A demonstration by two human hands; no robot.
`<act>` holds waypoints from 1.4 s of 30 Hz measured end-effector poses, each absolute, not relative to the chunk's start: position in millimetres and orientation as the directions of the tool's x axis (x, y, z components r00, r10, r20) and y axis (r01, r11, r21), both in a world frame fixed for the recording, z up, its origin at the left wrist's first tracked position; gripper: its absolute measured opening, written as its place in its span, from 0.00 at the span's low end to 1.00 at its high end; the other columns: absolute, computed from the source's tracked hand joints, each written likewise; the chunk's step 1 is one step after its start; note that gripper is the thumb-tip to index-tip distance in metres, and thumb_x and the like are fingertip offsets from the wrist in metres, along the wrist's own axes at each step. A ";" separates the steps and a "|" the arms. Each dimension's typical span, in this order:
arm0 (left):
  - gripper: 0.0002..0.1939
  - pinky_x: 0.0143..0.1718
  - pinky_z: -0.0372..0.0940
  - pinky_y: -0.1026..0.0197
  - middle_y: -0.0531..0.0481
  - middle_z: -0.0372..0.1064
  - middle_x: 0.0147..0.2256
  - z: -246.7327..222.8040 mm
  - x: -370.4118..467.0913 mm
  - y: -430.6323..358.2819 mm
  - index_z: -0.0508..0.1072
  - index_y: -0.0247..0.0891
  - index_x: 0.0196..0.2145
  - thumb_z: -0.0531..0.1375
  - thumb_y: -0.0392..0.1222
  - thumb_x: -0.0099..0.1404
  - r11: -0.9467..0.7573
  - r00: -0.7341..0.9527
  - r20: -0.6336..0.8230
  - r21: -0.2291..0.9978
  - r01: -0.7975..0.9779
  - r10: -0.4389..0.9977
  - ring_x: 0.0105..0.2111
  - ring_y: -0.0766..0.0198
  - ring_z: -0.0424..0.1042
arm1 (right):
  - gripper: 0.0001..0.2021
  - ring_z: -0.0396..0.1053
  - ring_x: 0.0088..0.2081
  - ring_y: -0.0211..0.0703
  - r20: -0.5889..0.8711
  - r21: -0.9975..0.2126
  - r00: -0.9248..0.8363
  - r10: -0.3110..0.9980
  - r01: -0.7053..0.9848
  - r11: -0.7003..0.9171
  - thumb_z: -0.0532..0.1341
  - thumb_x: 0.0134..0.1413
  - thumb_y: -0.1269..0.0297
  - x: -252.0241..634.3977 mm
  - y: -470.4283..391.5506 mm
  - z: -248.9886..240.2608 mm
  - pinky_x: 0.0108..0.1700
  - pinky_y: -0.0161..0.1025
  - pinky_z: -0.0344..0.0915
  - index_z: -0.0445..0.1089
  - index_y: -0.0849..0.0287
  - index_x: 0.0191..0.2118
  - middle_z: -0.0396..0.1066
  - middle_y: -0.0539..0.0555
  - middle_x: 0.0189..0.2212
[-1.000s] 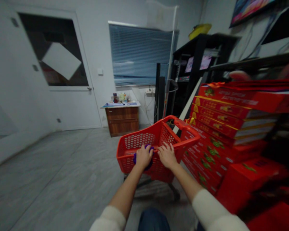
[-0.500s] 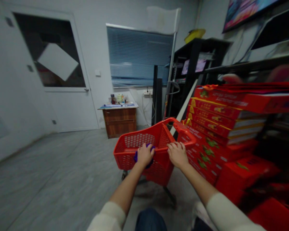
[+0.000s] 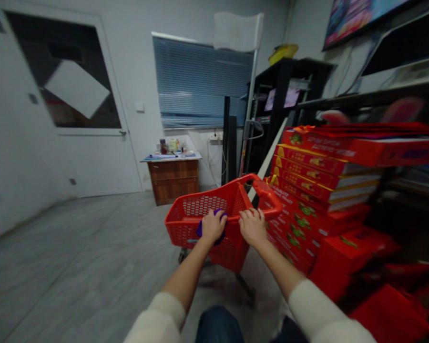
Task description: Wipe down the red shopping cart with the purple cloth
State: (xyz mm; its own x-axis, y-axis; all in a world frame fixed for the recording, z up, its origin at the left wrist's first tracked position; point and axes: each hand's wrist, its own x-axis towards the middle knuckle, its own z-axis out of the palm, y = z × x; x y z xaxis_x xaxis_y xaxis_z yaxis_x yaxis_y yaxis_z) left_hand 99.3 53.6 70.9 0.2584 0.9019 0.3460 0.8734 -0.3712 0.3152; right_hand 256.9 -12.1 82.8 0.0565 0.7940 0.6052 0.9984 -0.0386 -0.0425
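A red plastic shopping cart (image 3: 232, 247) stands in front of me, its near side rim running across the middle of the view. My left hand (image 3: 213, 226) is closed over this rim with a purple cloth (image 3: 219, 237) bunched under its fingers. Further right along the same rim, near the cart's handle, my right hand (image 3: 252, 226) has its fingers wrapped over the edge. The inside of the basket shows only in part.
Stacked red boxes (image 3: 307, 209) stand close on the right, below a black shelf. A wooden cabinet (image 3: 175, 181) with small bottles is by the back wall, a white door (image 3: 100, 162) at the left. Grey floor (image 3: 75, 247) stretches left.
The cart, both hands and the room behind have shifted slightly left in the view. Both hands keep their places on the rim.
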 end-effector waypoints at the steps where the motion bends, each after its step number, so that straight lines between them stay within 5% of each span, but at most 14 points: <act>1: 0.23 0.46 0.61 0.56 0.43 0.63 0.46 72.0 108.4 50.5 0.70 0.49 0.54 0.45 0.57 0.70 -0.398 0.275 0.363 0.328 0.857 0.890 0.43 0.56 0.70 | 0.18 0.60 0.57 0.52 0.605 -0.046 0.059 0.794 0.998 -0.039 0.50 0.62 0.64 255.4 -12.7 83.2 0.64 0.52 0.40 0.71 0.55 0.52 0.73 0.56 0.49; 9: 0.20 0.51 0.59 0.52 0.44 0.65 0.46 67.3 86.5 68.6 0.72 0.47 0.50 0.47 0.54 0.70 -0.382 0.269 0.349 0.315 0.868 0.898 0.46 0.55 0.68 | 0.20 0.54 0.62 0.50 0.673 0.052 -0.015 0.740 0.998 -0.027 0.49 0.63 0.65 293.4 -28.5 94.2 0.65 0.49 0.42 0.69 0.59 0.56 0.65 0.56 0.59; 14: 0.22 0.50 0.60 0.49 0.42 0.65 0.46 73.6 86.2 71.9 0.71 0.47 0.51 0.44 0.55 0.70 -0.336 0.255 0.277 0.303 0.892 0.926 0.46 0.52 0.69 | 0.16 0.58 0.57 0.52 0.706 0.020 0.068 0.705 0.993 -0.116 0.51 0.62 0.64 307.7 -31.1 96.0 0.63 0.53 0.42 0.73 0.55 0.50 0.73 0.55 0.51; 21: 0.22 0.56 0.57 0.53 0.47 0.67 0.50 86.3 132.2 52.7 0.65 0.51 0.58 0.50 0.52 0.68 -0.586 0.429 0.408 0.443 0.679 0.806 0.51 0.58 0.67 | 0.15 0.60 0.53 0.51 0.721 -0.006 0.100 0.686 0.990 -0.138 0.52 0.62 0.65 293.8 -33.4 93.7 0.62 0.52 0.42 0.73 0.56 0.48 0.74 0.55 0.47; 27: 0.21 0.59 0.51 0.40 0.48 0.69 0.51 76.6 96.4 75.2 0.70 0.51 0.51 0.50 0.60 0.67 -0.362 0.273 0.241 0.526 0.769 0.931 0.53 0.53 0.66 | 0.17 0.59 0.54 0.50 0.708 -0.051 0.111 0.698 0.993 -0.107 0.51 0.62 0.65 286.3 -40.7 94.5 0.63 0.51 0.41 0.73 0.55 0.50 0.74 0.54 0.48; 37: 0.19 0.47 0.63 0.59 0.47 0.67 0.48 93.1 143.4 44.6 0.70 0.49 0.51 0.52 0.55 0.67 -0.580 0.413 0.407 0.542 0.609 0.815 0.45 0.59 0.70 | 0.19 0.58 0.56 0.52 0.665 -0.095 0.156 0.730 0.988 -0.125 0.50 0.62 0.65 268.4 -46.6 96.0 0.63 0.53 0.41 0.70 0.52 0.53 0.72 0.55 0.51; 42: 0.17 0.48 0.62 0.61 0.47 0.68 0.44 87.3 114.6 63.8 0.72 0.46 0.48 0.53 0.51 0.66 -0.519 0.375 0.362 0.531 0.670 0.854 0.45 0.59 0.70 | 0.20 0.58 0.58 0.48 0.657 -0.041 0.064 0.751 0.998 -0.049 0.48 0.62 0.65 291.8 -62.6 109.9 0.62 0.47 0.49 0.69 0.56 0.55 0.66 0.56 0.57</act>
